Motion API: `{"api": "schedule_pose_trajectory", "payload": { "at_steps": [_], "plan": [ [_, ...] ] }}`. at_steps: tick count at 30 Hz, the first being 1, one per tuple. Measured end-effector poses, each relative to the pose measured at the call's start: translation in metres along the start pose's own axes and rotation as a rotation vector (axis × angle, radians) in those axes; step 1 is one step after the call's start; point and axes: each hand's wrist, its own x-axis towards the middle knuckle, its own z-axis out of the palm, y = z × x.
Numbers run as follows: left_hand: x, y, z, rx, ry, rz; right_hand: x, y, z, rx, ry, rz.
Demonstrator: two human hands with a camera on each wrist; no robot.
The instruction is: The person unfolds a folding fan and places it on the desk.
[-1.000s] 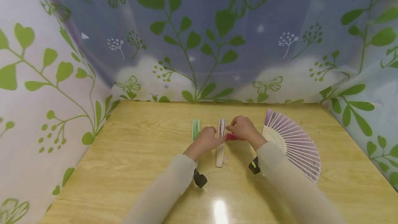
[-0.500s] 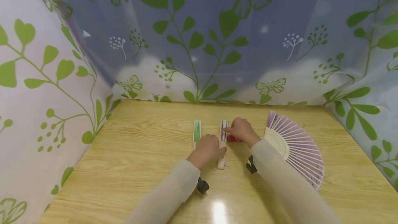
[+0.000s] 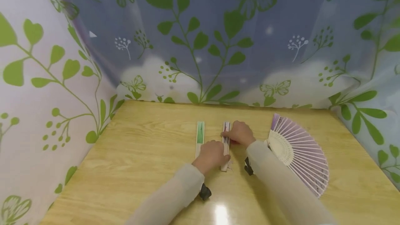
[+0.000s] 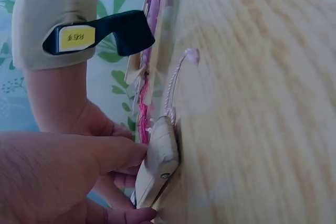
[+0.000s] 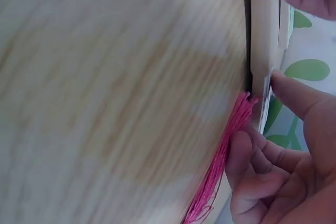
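Observation:
A folded hand fan (image 3: pixel 226 144) with pale wooden sticks lies lengthwise on the table between both hands. My left hand (image 3: pixel 211 156) grips its lower part; in the left wrist view the thumb and fingers sit on either side of the fan's riveted end (image 4: pixel 160 163). Higher up, my right hand (image 3: pixel 240 133) pinches the fan, one digit lying across its top and the other fingers curled at its side. Beside those fingers, a pink tassel (image 5: pixel 216 166) shows in the right wrist view. A folded green fan (image 3: pixel 200 133) lies left of it, its lower part behind the left hand.
An open purple fan (image 3: pixel 300 153) is spread on the right of the wooden table (image 3: pixel 147 148), partly under the right forearm. A small pale cord with a bead (image 4: pixel 192 55) lies by the rivet end. Leaf-printed cloth (image 3: pixel 187 44) hangs behind and at both sides.
My left hand has slid down along the folded fan toward its near end. My right hand has come leftward onto the fan and now hides the red tassel in the head view.

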Motion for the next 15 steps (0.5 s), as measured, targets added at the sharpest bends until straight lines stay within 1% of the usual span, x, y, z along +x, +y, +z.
{"api": "schedule_pose_trajectory", "payload": {
  "at_steps": [3, 7, 11, 15],
  "plan": [
    [-0.002, 0.001, 0.003, 0.016, 0.001, 0.006, -0.001, -0.003, 0.005, -0.003, -0.01, 0.014],
    [-0.003, 0.003, 0.003, 0.007, 0.015, 0.005, -0.003, -0.008, 0.007, -0.033, 0.018, 0.02],
    [-0.002, 0.003, 0.002, -0.033, 0.026, 0.0, -0.005, -0.013, 0.006, -0.087, 0.036, 0.025],
    [-0.002, 0.003, 0.003, -0.077, 0.014, -0.005, -0.008, -0.014, 0.008, -0.093, 0.045, 0.039]
  ]
}}
